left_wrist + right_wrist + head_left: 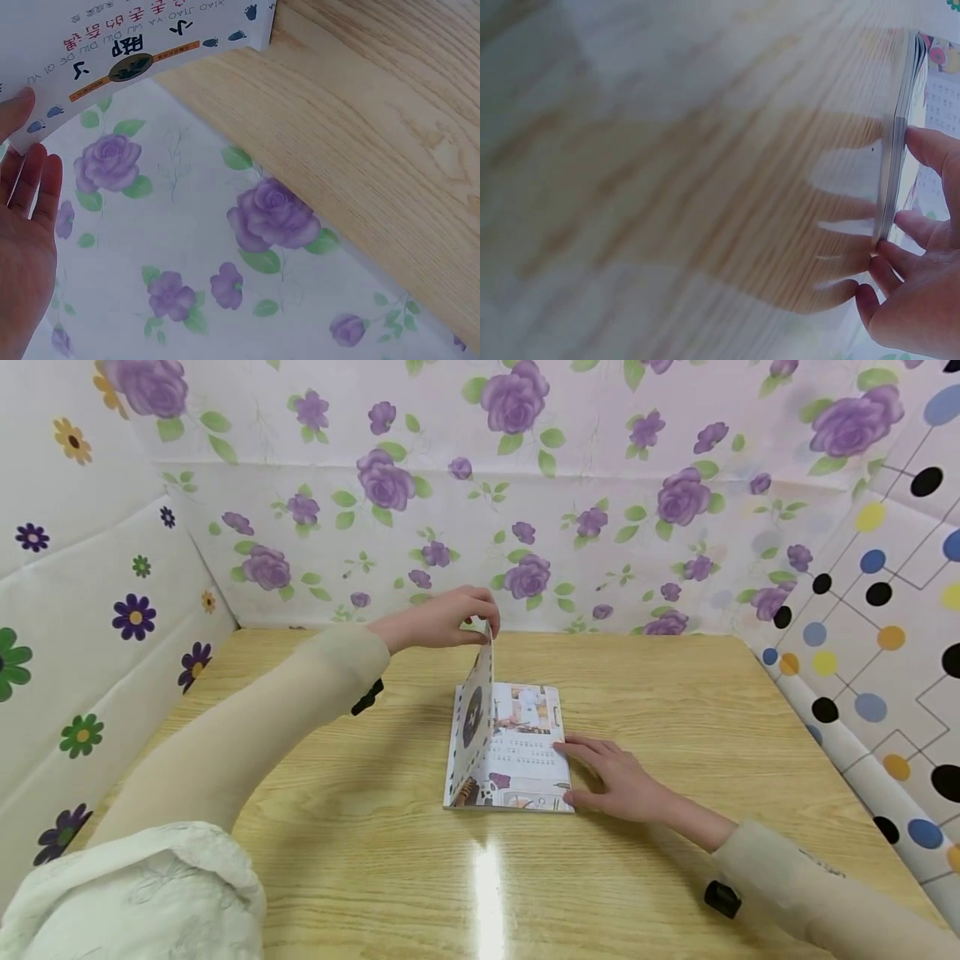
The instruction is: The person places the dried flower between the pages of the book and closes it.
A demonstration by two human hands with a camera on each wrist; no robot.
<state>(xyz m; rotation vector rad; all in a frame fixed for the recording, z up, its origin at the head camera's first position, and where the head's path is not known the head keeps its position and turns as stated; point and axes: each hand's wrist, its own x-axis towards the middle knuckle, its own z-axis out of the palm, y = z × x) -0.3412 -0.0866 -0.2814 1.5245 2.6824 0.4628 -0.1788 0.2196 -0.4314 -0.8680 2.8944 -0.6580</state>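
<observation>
An illustrated booklet (529, 758) lies on the wooden table, a printed page with pictures and text facing up. Its raised leaf (474, 722) stands nearly upright along the left part. My left hand (450, 617) pinches the top corner of this leaf between thumb and fingers. In the left wrist view, the leaf (150, 52) shows Chinese characters, pinyin and blue footprints, with my left hand (26, 247) at its corner. Along the booklet's right edge, my right hand (618, 781) rests with its fingers fairly straight. The right wrist view shows those fingertips (913, 220) touching the stacked page edges.
The glossy wooden table (660, 693) reflects light in front of the booklet. Cloth with purple roses (382, 481) hangs behind it, flower-patterned cloth (135, 618) on the left and dotted cloth (870, 706) on the right. A small black device (722, 899) sits at the right wrist.
</observation>
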